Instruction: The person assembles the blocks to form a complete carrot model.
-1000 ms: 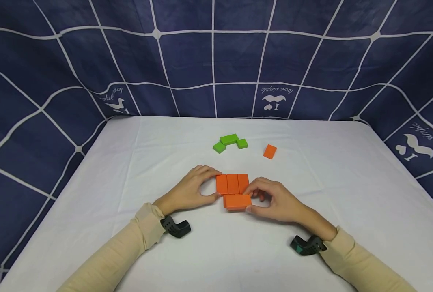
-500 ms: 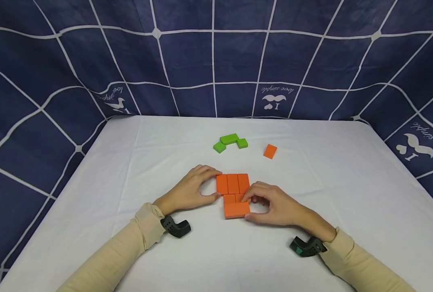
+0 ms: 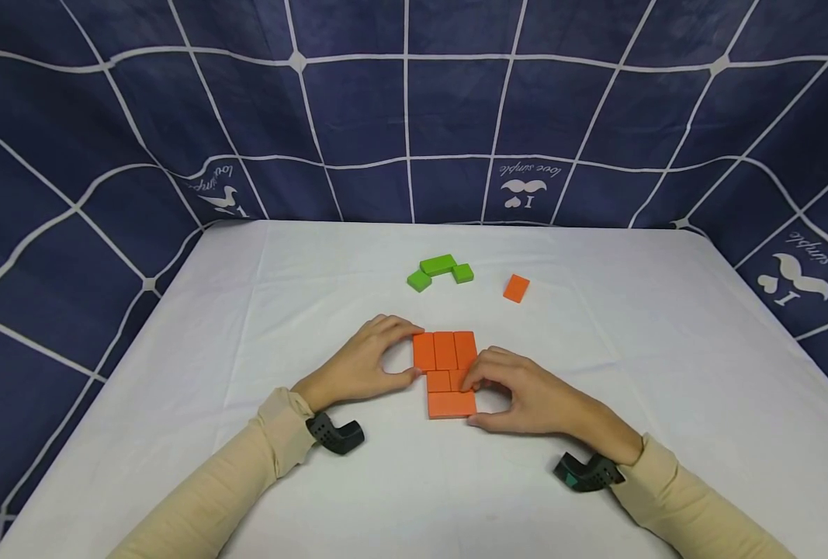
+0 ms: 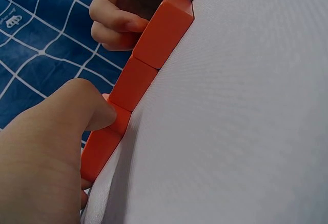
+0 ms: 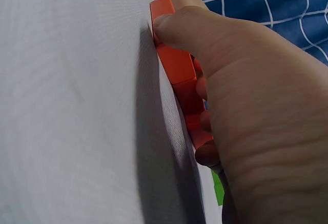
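Several orange blocks lie flat against one another on the white cloth. Three upright blocks (image 3: pixel 445 351) form the far row, two small blocks (image 3: pixel 438 380) sit below them, and a long block (image 3: pixel 452 404) lies across the near end. My left hand (image 3: pixel 365 365) holds the left block of the far row, forefinger at its far corner and thumb (image 4: pixel 102 114) at its near one. With its thumb (image 5: pixel 169 29) at the long block's near right corner and fingertips over the right small block, my right hand (image 3: pixel 525 392) grips the near end of the group.
Three green blocks (image 3: pixel 438 265) lie farther back on the white cloth (image 3: pixel 330 279). To their right is a single flat orange block (image 3: pixel 516 288). A dark blue gridded cloth (image 3: pixel 358 109) hangs behind and at the sides.
My right hand has shifted slightly toward me. It has laid the long orange block down flat at the near end, uncovering the two small blocks. My left hand has stayed in place.
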`<move>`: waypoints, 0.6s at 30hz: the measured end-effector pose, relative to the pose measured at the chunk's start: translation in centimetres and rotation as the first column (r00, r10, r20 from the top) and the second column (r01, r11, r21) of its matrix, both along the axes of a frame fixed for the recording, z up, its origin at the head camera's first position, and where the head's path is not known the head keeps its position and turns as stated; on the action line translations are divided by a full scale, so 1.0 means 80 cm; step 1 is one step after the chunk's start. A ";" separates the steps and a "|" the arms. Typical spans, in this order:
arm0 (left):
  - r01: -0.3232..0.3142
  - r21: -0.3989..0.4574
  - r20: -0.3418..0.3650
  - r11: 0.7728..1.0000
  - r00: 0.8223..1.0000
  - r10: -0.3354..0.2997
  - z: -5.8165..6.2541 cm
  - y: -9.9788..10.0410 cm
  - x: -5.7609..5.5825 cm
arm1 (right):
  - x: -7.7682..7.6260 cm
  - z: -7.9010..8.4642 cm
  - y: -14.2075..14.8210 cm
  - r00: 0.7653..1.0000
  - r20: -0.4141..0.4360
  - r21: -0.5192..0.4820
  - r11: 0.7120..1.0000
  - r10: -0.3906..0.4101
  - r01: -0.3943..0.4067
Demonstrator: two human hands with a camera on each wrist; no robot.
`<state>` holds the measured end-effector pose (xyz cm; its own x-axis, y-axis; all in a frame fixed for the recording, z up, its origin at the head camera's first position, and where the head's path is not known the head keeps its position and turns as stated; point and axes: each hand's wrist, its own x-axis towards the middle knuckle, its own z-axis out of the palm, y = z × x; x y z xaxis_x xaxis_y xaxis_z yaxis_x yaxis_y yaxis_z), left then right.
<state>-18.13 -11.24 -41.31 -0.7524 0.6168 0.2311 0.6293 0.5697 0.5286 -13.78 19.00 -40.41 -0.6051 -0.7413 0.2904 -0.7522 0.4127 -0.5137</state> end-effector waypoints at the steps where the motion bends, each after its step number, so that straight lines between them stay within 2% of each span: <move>1: -0.001 -0.001 -0.001 1.000 1.000 0.001 0.000 0.000 0.000 | 0.000 0.000 0.000 1.000 -0.004 0.002 1.000 0.000 0.000; 12: -0.004 -0.006 0.003 1.000 1.000 0.004 0.000 0.000 0.000 | 0.001 0.002 -0.002 1.000 -0.006 -0.005 1.000 -0.002 0.002; 18: -0.010 -0.005 0.002 1.000 1.000 0.010 -0.001 0.000 0.000 | 0.000 -0.001 -0.003 0.999 -0.034 -0.032 0.999 0.018 -0.019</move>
